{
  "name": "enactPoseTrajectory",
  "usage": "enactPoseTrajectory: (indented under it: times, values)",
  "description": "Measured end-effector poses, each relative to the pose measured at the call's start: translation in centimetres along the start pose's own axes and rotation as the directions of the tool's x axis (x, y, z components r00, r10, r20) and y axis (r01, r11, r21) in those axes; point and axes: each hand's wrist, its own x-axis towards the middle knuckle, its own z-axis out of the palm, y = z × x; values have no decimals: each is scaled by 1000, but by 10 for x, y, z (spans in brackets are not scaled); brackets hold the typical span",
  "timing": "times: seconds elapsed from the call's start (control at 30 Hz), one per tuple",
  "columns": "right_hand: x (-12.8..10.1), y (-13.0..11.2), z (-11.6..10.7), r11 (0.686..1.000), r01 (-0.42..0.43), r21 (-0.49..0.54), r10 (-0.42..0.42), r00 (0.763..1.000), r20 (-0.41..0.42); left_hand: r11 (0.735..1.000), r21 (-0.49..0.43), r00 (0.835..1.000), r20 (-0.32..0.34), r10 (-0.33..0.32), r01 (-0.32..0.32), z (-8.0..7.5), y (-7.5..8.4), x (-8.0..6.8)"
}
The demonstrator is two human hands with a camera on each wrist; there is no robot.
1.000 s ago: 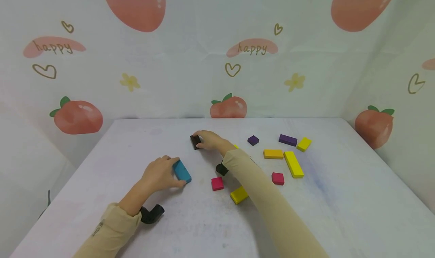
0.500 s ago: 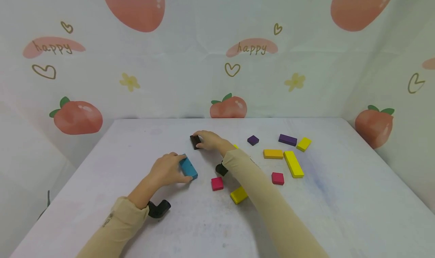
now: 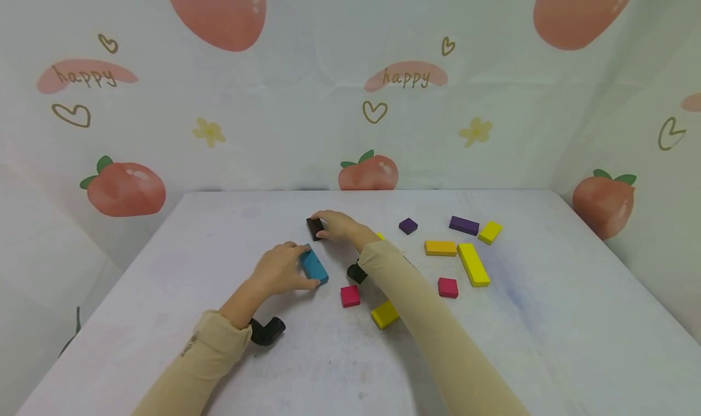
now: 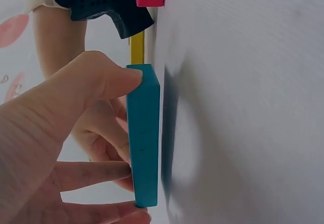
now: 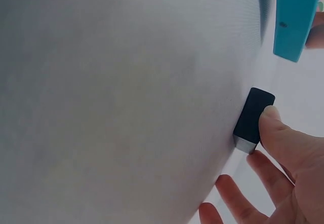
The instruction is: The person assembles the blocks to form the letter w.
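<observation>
My left hand (image 3: 282, 270) holds a blue rectangular block (image 3: 314, 266) between thumb and fingertips, gripping it by its two ends. In the left wrist view, a narrow shadow shows beside this block (image 4: 144, 138), which seems just off the table. Farther back, my right hand (image 3: 338, 226) pinches a small black block (image 3: 314, 228) with the thumb on one side. The right wrist view shows the black block (image 5: 253, 113) at the table surface, a pale end face toward the fingers. A short gap separates the blue block from the black one.
A red block (image 3: 350, 296) lies right of the left hand. The right sleeve partly covers a yellow block (image 3: 385, 314). Farther right are an orange block (image 3: 440, 248), a long yellow block (image 3: 473, 264), a purple block (image 3: 464, 225) and another red block (image 3: 448, 287).
My left hand has carried the blue block right and slightly away from me, closer to the black block. The right hand has stayed in place on the black block.
</observation>
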Motion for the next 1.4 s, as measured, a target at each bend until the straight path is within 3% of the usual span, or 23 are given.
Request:
enactPoseTrajectory:
  times: [0.33,0.6,1.2,1.4]
  values:
    - [22,17,10,1000,-6,11,6,1000,8,1000,-23,1000,7,18,-18,2,8,5]
    - [3,2,1,999,-31,-9,31,1000,3,999,-20,999,19,26,-26,4,10,8]
    - [2,2,0,1000,5,6,-5,1000,-1,999,-28,999,14,34,-34,6,8,16]
    - [2,2,0,1000,4,5,-4,1000,5,999,-42,999,40,34,-32,6,8,15]
